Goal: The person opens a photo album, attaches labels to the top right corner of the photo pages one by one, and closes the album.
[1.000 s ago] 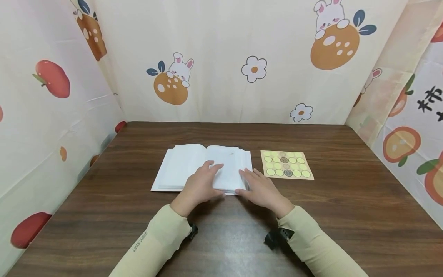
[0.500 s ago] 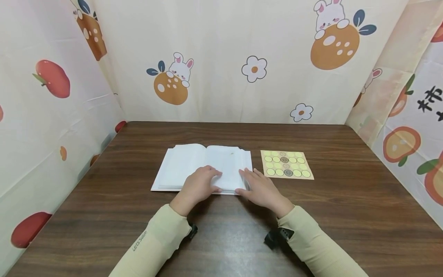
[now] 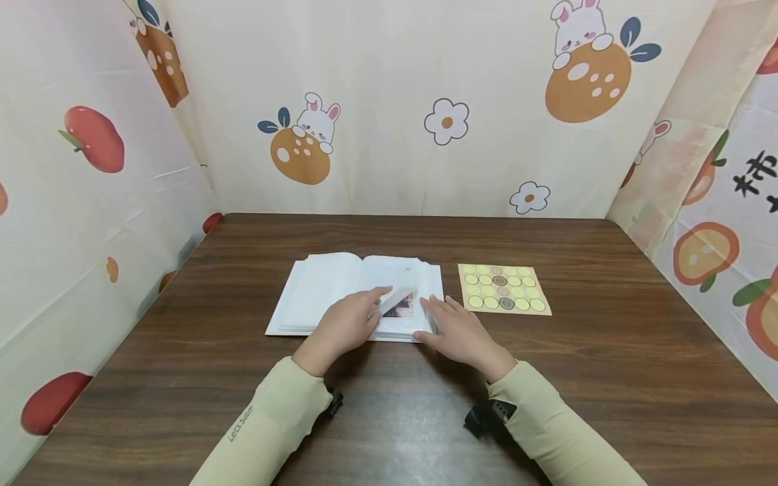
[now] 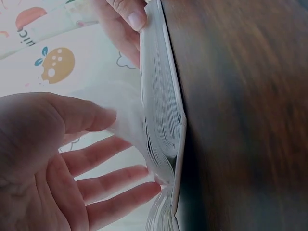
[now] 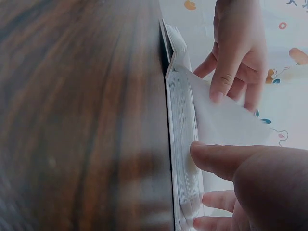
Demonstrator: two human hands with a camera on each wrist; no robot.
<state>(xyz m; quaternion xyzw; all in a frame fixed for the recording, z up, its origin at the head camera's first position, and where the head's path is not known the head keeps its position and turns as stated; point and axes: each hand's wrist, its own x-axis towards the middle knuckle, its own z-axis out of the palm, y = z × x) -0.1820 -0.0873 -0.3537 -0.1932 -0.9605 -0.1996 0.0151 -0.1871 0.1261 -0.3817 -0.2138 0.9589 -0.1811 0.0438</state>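
Observation:
A thick white album [image 3: 328,290] lies open on the table, its pages stacked on both sides. My left hand [image 3: 343,320] pinches a thin translucent sheet [image 5: 231,120] between thumb and index finger, raising it off the right-hand stack. The other left fingers spread behind it, as the left wrist view [image 4: 106,159] shows. Under the raised sheet, part of a dark and pinkish picture [image 3: 401,308] shows on the page. My right hand [image 3: 462,337] rests at the album's right side, its thumb [image 5: 207,156] at the near corner and its fingers along the right edge.
Right of the album lies a yellow card [image 3: 514,290] with rows of round shapes, two of them dark and coin-like. The brown wooden table [image 3: 608,324] meets printed curtains [image 3: 389,135] behind and at both sides. Dark wrist devices [image 3: 486,418] sit at the sleeve cuffs.
My left hand has drawn its fingers together and moved slightly left, lifting the thin sheet; the picture beneath has come into view. The right hand stays in place.

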